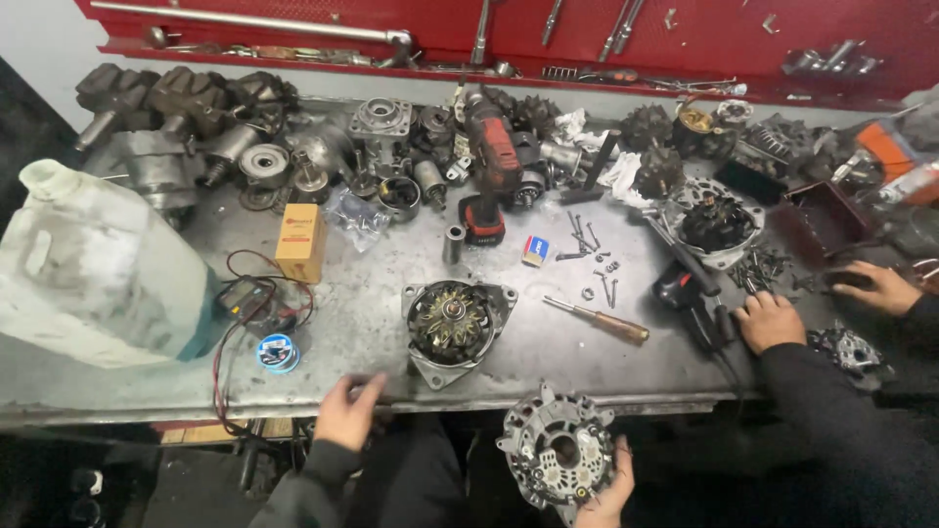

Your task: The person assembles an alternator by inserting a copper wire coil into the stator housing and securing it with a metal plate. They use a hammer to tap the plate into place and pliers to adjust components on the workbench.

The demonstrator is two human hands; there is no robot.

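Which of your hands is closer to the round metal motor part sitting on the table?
Left. The left hand grips the table edge just below-left of the motor part; the right hand is lower, holding a housing.

left hand low, fingers curled, palm down; right hand lower, fingers clasped

Auto-electrical repair workshop, from what I see. Grimy steel surface strewn with stripped alternator and starter parts: an open alternator housing at centre, a heap of dirty starter motors at 11 o'clock. Red tool rack along 12 o'clock, hung with wrenches. Cordless drill, wooden-handled screwdriver, loose bolts, a multimeter with red leads at 8 o'clock.
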